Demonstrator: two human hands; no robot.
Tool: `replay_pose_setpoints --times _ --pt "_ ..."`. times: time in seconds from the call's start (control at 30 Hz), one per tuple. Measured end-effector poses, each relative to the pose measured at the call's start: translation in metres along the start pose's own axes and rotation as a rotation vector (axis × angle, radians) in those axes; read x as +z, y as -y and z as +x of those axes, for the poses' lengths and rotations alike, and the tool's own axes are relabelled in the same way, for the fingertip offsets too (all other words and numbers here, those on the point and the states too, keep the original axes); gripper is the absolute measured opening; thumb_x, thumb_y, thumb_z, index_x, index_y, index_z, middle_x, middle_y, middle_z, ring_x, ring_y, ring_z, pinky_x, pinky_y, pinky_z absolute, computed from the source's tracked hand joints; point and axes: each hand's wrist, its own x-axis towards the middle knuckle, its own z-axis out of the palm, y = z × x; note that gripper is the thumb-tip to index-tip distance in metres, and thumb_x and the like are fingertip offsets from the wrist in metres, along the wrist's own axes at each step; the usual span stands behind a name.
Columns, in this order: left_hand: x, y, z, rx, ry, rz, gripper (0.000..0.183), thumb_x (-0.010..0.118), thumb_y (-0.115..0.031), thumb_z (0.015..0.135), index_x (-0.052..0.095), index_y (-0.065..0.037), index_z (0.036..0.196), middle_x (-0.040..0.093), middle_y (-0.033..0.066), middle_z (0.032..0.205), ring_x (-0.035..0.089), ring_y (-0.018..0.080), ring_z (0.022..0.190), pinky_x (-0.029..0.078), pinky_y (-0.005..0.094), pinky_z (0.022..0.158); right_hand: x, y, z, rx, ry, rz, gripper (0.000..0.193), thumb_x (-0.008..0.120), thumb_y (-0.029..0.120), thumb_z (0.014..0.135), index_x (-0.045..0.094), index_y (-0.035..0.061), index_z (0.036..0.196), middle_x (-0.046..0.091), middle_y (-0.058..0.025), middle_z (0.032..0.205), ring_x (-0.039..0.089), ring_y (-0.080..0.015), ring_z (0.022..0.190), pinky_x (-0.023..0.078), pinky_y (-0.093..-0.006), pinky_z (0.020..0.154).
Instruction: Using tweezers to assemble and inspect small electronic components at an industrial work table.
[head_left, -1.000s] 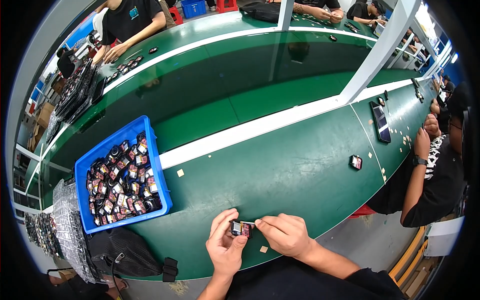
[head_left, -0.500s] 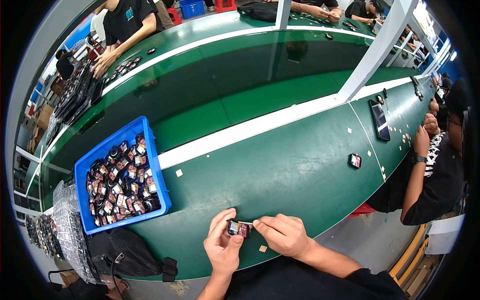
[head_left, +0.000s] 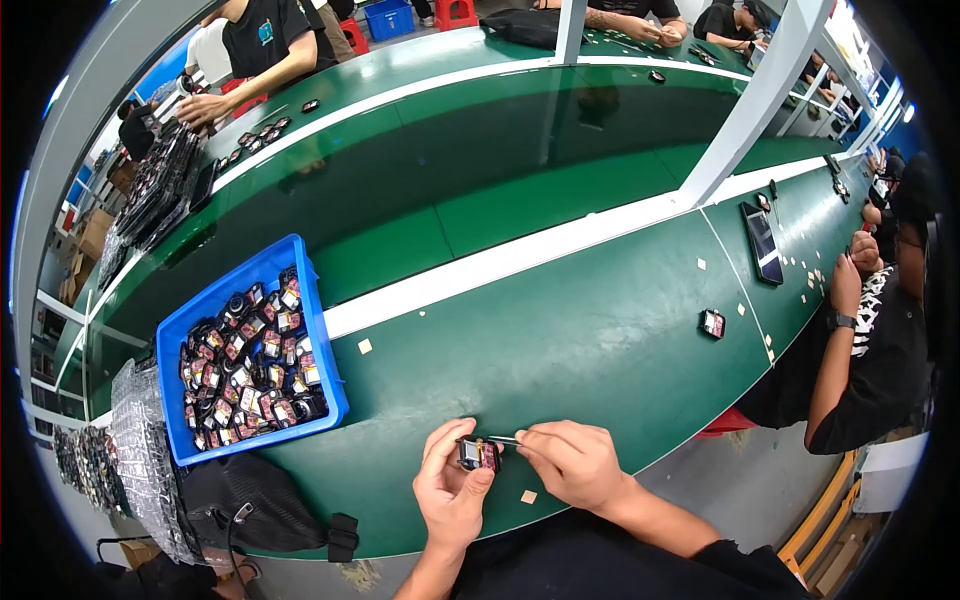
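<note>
My left hand (head_left: 447,490) is closed around a small black electronic module (head_left: 478,453), which has a pale square and a reddish part on its upper face. Pinched in my right hand (head_left: 575,463) is a thin, dark, tweezers-like tool (head_left: 503,440), its tip at the module's upper right edge. Whether the tip touches the module is too small to tell. A small beige square (head_left: 528,497) lies on the green table just below the hands.
A blue bin (head_left: 330,366) full of similar modules stands to the left, behind a black bag (head_left: 250,505). On the right lie a single module (head_left: 712,323), a dark phone-like device (head_left: 762,243) and scattered beige squares. A co-worker's forearm (head_left: 835,370) rests at the right edge.
The tool in my right hand has shifted to the module's upper edge and shows dark instead of pale. Across the table at far left, a person's hands have lifted and drawn back.
</note>
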Motion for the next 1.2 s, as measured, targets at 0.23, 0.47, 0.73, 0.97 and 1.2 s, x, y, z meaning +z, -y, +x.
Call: replay_pose_setpoints --times 0.23,0.47,0.73,0.97,1.2 --pt "-0.015 -0.011 -0.003 0.038 -0.017 -0.012 0.076 0.085 -0.041 0.082 0.053 0.006 0.132 0.061 0.0138 0.118 0.071 0.0293 0.097 0.061 0.0346 0.077 -0.060 -0.035 0.011 0.312 -0.220 -0.208 0.021 0.071 -0.006 0.081 0.064 -0.0013 0.100 0.069 -0.0172 0.094 0.068 -0.0351 0.079 0.055 -0.0396 0.069" --pt "-0.068 -0.053 0.022 0.376 -0.159 0.401 0.068 0.082 -0.038 0.086 0.054 0.004 0.131 0.051 0.0166 0.129 0.059 0.0283 0.115 0.054 0.0439 0.098 -0.120 -0.086 0.004 0.706 -0.340 -0.809 0.045 0.075 0.020 0.089 0.061 0.0009 0.128 0.058 -0.0200 0.122 0.071 -0.0394 0.087 0.057 -0.0447 0.074" --pt "-0.112 -0.073 0.065 0.507 -0.440 0.944 0.029 0.066 0.008 0.088 0.060 0.005 0.117 0.055 0.0177 0.136 0.055 0.0276 0.126 0.042 0.0395 0.109 -0.115 -0.086 -0.002 0.814 -0.225 -0.531 0.026 0.078 0.018 0.086 0.069 0.0068 0.107 0.061 -0.0167 0.124 0.071 -0.0363 0.087 0.056 -0.0441 0.077" --pt "-0.095 -0.072 0.083 0.446 -0.518 1.085 0.030 0.073 0.005 0.080 0.065 0.002 0.109 0.060 0.0193 0.134 0.056 0.0355 0.127 0.039 0.0449 0.111 -0.104 -0.066 -0.003 0.718 -0.225 -0.424 0.023 0.077 0.007 0.084 0.067 0.0023 0.105 0.063 -0.0158 0.120 0.070 -0.0328 0.084 0.056 -0.0396 0.076" --pt "-0.041 -0.062 0.040 0.511 -0.123 0.934 0.038 0.080 0.005 0.074 0.065 0.002 0.109 0.060 0.0183 0.130 0.056 0.0324 0.126 0.041 0.0443 0.111 -0.064 -0.024 0.007 0.626 -0.045 0.179 0.037 0.087 0.005 0.074 0.067 0.0014 0.105 0.066 -0.0110 0.111 0.064 -0.0177 0.082 0.052 -0.0292 0.066"
